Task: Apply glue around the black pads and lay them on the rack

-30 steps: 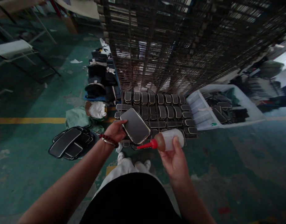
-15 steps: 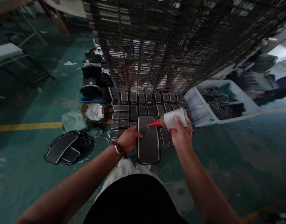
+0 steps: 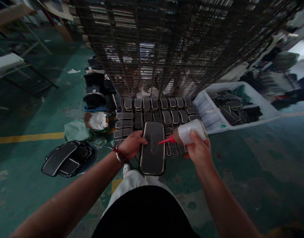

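Note:
My left hand (image 3: 133, 144) grips the left edge of a dark, rounded rectangular pad (image 3: 152, 160) with a pale border, thumb on its face. My right hand (image 3: 199, 148) is closed round a squeeze bottle (image 3: 191, 131) wrapped in white, tilted so that its red nozzle (image 3: 167, 139) points left over the pad. A shiny wet streak of clear fluid lies on the pad's middle, by the nozzle tip. Whether the tip touches the surface I cannot tell. Behind the pad, rows of smaller dark pads (image 3: 175, 116) with pale borders lie on a wire rack.
A tall wire rack (image 3: 147, 49) rises ahead. To the right stands a white bin (image 3: 251, 124) of dark pieces. At left, more dark pads (image 3: 61, 158) are piled on a round stool, near a green sack (image 3: 76, 130) and a stack of black pieces (image 3: 95, 86).
The nozzle has moved down the pad, and the wet streak on it has grown into a larger loop. My left hand still holds the pad; the whole view has shifted slightly.

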### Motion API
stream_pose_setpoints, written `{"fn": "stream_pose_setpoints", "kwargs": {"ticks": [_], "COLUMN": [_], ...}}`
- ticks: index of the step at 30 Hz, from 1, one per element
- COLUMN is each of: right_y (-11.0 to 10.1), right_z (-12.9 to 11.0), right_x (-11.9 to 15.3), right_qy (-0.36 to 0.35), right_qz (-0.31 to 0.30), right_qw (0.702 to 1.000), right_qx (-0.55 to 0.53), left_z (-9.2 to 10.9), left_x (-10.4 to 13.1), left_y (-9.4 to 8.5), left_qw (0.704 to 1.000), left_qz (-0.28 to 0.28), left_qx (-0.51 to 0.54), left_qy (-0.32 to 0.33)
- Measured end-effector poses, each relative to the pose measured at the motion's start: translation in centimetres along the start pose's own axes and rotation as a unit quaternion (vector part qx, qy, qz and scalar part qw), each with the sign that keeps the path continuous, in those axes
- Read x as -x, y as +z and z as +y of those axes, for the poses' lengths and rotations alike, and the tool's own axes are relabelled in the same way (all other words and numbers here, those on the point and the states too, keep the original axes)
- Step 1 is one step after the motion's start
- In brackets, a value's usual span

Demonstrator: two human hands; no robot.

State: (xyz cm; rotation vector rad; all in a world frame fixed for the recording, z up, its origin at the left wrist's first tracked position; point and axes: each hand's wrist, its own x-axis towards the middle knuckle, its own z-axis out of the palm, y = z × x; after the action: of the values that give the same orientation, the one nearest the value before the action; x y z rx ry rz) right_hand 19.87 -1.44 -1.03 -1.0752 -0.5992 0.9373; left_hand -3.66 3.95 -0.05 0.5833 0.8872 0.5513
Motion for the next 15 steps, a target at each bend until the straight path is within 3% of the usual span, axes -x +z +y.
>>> {"fn": "stream_pose_setpoints", "kwargs": {"ticks": [3,7,9,11,13,15], "right_y": [-1.2,-3.4,-4.8,-6.2,-7.5,-9.1], "right_z": [-1.0,-1.2,-0.9,-0.6,-0.4,-0.6], "right_x": [-1.8,-1.9,-1.1,-0.3,0.0,-0.5], "right_qy": [-0.046,-0.017,0.044,0.158,0.291,0.363], "right_qz": [-0.007,0.008,0.015,0.022,0.053,0.098], "right_qw": [0.999,0.999,0.998,0.986,0.95,0.907], "right_qx": [-0.017,-0.044,-0.048,-0.057,-0.102,-0.188], "left_z": [-0.8,-2.2,-3.2,-4.3,-5.4,-6.6], "left_x": [-0.2,-1.1,-1.9,-3.0,-4.4,-6.2], "left_y": [1.8,3.8,4.5,4.9,4.8,4.0], "left_qw": [1.0,1.0,1.0,1.0,0.999,0.997], "left_qz": [-0.021,-0.01,0.005,0.02,0.037,0.073], "left_qx": [0.005,0.005,0.004,0.008,0.013,0.015], "left_qy": [-0.003,-0.001,0.002,0.003,0.001,-0.003]}}
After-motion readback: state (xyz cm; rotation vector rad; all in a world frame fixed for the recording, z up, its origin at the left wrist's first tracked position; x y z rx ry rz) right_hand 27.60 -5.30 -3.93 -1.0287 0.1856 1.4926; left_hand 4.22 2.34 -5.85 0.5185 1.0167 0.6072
